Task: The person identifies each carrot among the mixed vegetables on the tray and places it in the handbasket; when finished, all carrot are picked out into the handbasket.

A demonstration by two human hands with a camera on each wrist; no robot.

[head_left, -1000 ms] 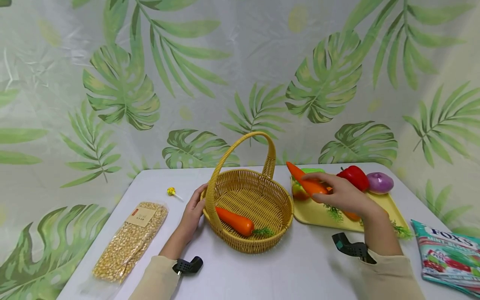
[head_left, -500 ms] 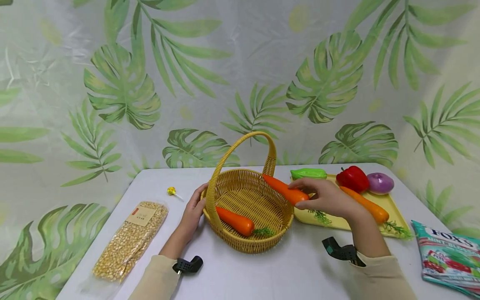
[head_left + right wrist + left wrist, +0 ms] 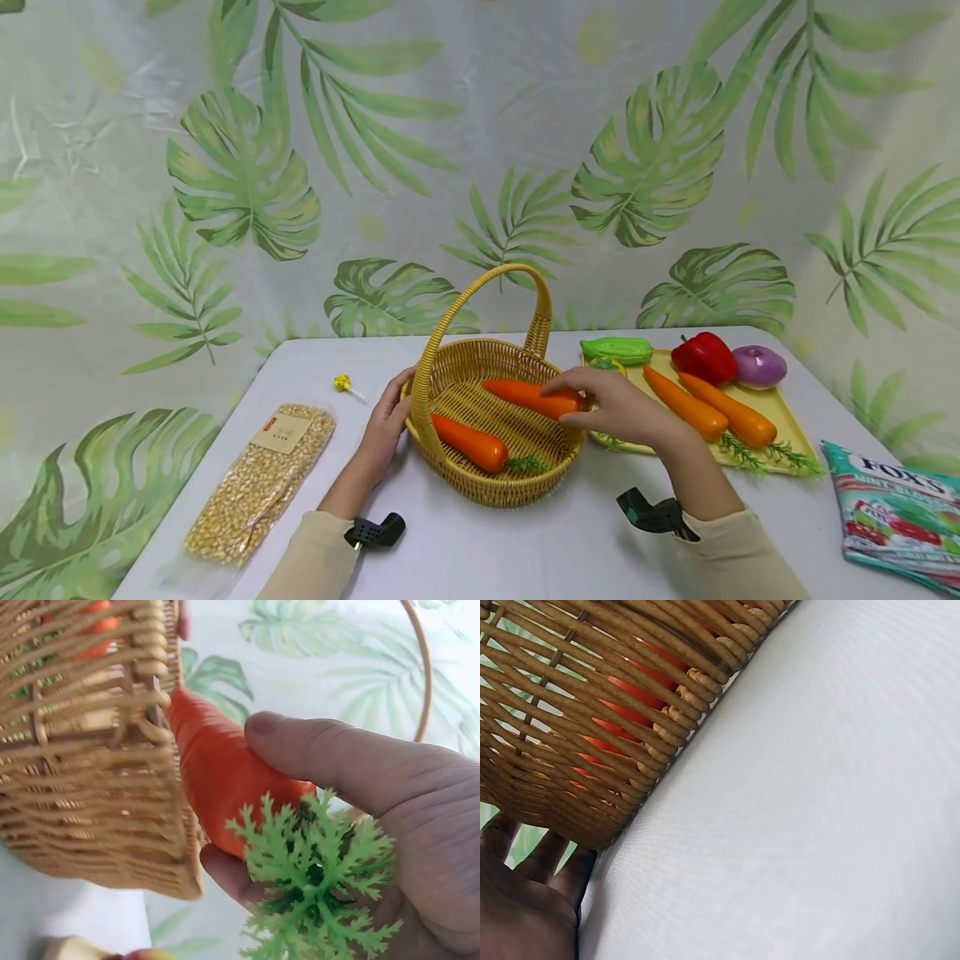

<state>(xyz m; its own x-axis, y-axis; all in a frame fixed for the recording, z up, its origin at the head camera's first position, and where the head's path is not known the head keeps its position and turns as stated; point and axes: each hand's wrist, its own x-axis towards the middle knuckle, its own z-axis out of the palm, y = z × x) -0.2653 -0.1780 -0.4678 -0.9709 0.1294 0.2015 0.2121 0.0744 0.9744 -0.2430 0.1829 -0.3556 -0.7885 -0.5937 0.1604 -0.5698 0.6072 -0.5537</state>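
Observation:
A round yellow wicker basket [image 3: 491,492] with a tall arched handle stands mid-table. My left hand [image 3: 384,429] holds it at the left rim; in the left wrist view the fingers [image 3: 544,859] pass partly behind the woven wall. One orange carrot [image 3: 472,443] with green leaves lies inside. My right hand [image 3: 618,408] pinches a second carrot [image 3: 528,396] between thumb and fingers near its leafy end. That carrot is over the right side of the basket, pointing left. In the right wrist view its green top [image 3: 315,877] hangs by the palm.
Right of the basket, a yellow tray [image 3: 783,417] bears two carrots [image 3: 701,408], a red bell pepper [image 3: 705,358], a purple onion [image 3: 760,367] and a green vegetable [image 3: 618,350]. A FOX'S candy bag [image 3: 900,517] lies far right. Left are a corn kernel bag [image 3: 262,483] and a lollipop [image 3: 343,383].
My right hand has carried its carrot left from above the tray to over the basket, and the carrot has tipped flatter. The left hand and the basket have stayed put.

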